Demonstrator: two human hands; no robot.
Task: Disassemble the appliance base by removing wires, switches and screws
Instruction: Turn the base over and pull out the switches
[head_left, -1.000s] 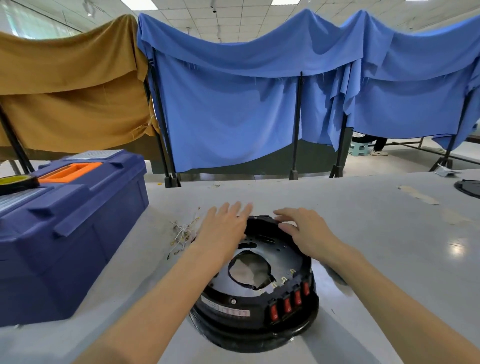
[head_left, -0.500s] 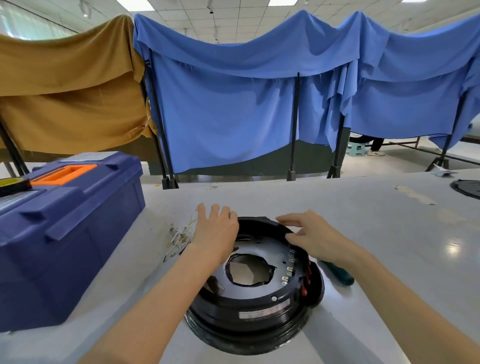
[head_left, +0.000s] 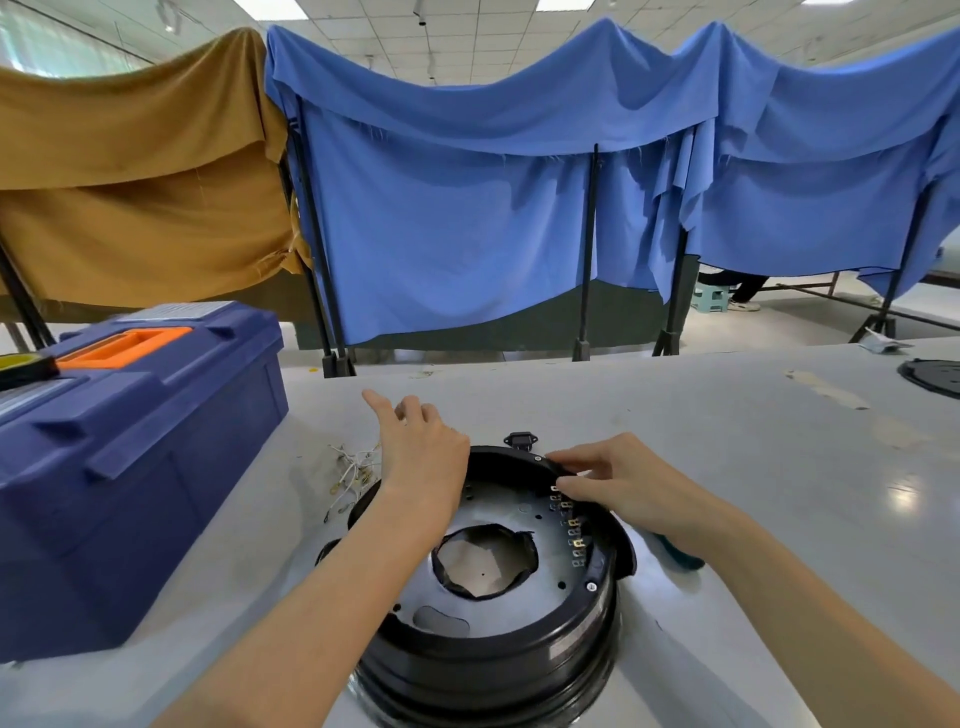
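Turning the base (head_left: 498, 613) is what you have just done. A second ago its red switch faces looked at you from the near side. Now they are out of sight round the right side, and the row of brass terminals (head_left: 571, 530) behind them shows inside the right rim.

Your left hand (head_left: 423, 462) rests on the far left rim, its forefinger stretched out and the other fingers loosely bent, gripping nothing. Your right hand (head_left: 623, 483) has come to the far right rim and pinches it, narrow, thumb inside by the top terminals. That reads as you getting at the switches from behind. The switches are still in, and a screw (head_left: 591, 586) still sits in the near right rim.

The base lies at the near edge of the surface (head_left: 727, 441), about midway along. Loose wires (head_left: 350, 467) lie just left of it, already out. A small black socket (head_left: 521, 440) sits at its far rim; whether it is attached I cannot tell. A teal-handled screwdriver (head_left: 683, 556) shows under your right forearm. A blue toolbox (head_left: 130, 467) fills the left side, and a black disc (head_left: 935, 376) lies at the right edge.

Beyond the far edge, blue cloth (head_left: 467, 208) and brown cloth (head_left: 130, 182) hang on black frames, with a stool (head_left: 710, 299) on the floor behind.
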